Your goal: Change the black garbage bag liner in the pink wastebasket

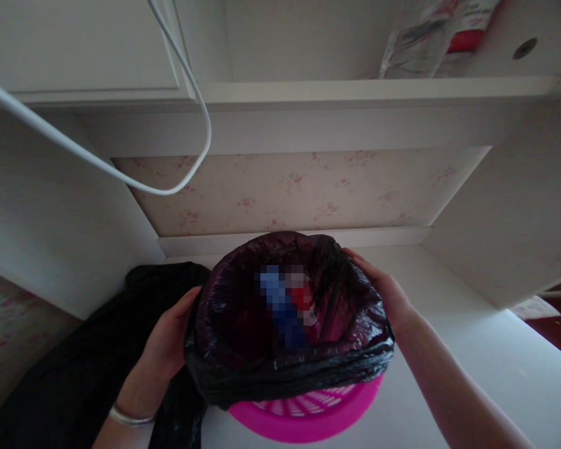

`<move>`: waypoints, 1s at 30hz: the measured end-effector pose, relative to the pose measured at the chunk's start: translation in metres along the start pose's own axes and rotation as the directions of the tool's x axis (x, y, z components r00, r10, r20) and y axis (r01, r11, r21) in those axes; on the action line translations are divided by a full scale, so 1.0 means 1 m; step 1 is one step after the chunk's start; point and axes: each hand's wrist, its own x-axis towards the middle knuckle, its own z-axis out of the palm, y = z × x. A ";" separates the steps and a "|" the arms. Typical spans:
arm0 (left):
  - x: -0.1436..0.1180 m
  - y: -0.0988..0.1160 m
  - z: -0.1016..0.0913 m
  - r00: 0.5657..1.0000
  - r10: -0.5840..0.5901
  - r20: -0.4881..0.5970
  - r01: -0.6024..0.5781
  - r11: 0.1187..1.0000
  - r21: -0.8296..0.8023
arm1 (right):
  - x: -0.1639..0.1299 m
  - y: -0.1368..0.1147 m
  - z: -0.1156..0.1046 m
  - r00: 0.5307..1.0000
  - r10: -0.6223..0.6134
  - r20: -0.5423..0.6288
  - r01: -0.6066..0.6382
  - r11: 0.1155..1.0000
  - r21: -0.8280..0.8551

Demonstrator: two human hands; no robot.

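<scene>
Now we hold a pink bin (308, 415) between our two hands, low in the middle of the view. It is a plastic basket with slits in its wall, and a black bag (280, 368) lines it; the edge of the bag is folded over the rim and hides most of the pink wall. Inside the bag we see some rubbish (285, 305), blue and red, but it is blurred and we cannot tell what it is.

Our left hand (171, 340) lies flat against the left side of the bin, on the folded bag, with the fingers together and only a little curled; the thumb points up along the bag. Our right hand (383, 287) is pressed on the far right side of the rim, open in the same way, with the fingers laid over the plastic. Neither hand closes around anything; they only press the bin from both sides. A silver bracelet (131, 416) sits on the left wrist.

The bin stands on a white floor (472, 349) under a white desk (355, 93). Just beside it on the left, a second black bag (88, 349) lies loose. Behind the bin is a wall with small pink flowers (299, 187). A white cable (187, 81) hangs in a loop at the upper left.
</scene>
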 end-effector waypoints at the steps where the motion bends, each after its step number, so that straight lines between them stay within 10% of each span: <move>1: 0.002 0.003 0.000 1.000 0.007 0.002 -0.007 1.000 -0.013 | 0.001 -0.002 0.002 1.000 -0.015 -0.003 0.015 1.000 -0.009; 11: 0.020 0.025 0.008 0.974 0.173 0.150 -0.147 0.975 -0.170 | 0.003 -0.033 0.035 0.982 -0.166 -0.088 0.142 0.963 -0.228; 21: 0.044 0.028 0.019 0.953 0.240 0.187 -0.253 0.966 0.047 | 0.046 -0.046 0.040 0.913 -0.332 -0.237 0.217 0.887 -0.408; 30: 0.047 0.017 0.013 0.949 0.067 0.307 -0.153 0.953 0.263 | 0.061 -0.033 0.043 0.996 -0.028 -0.084 -0.009 0.913 -0.407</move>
